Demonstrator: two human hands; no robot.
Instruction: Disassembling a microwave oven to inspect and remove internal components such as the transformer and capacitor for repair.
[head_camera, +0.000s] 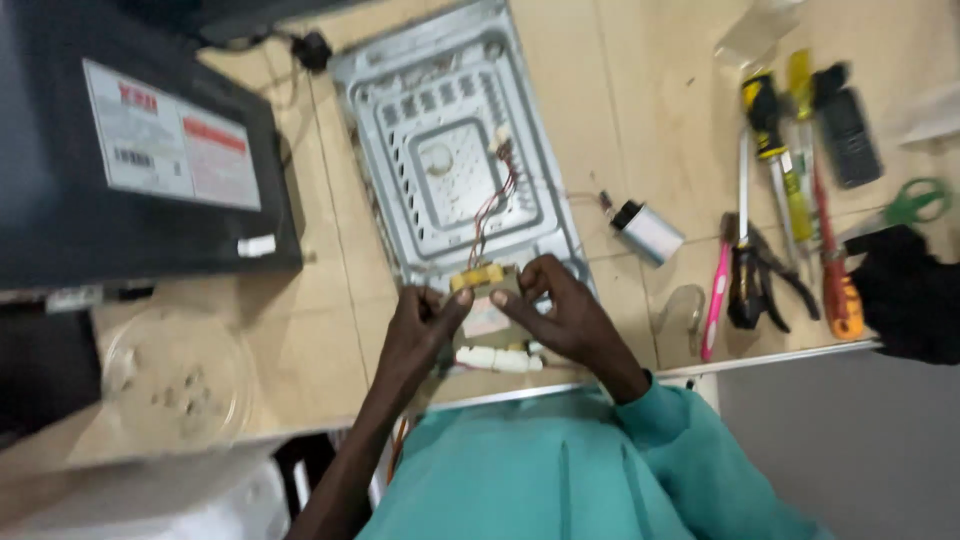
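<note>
We hold a small transformer (487, 305) in both hands at the near edge of the table (640, 120). Our left hand (420, 325) is clamped on its left side, thumb up by the yellow top; our right hand (560, 310) grips its right side, fingers curled over the top. Red wires (492, 205) run from it up to the grey metal panel (450, 140) lying just behind (the picture is a bit blurred). A small silver capacitor (648, 230) sits to the right, then screwdrivers (790, 160) and pliers (750, 275). A black microwave (130, 150) stands at left, with a glass plate (175, 375) below it.
</note>
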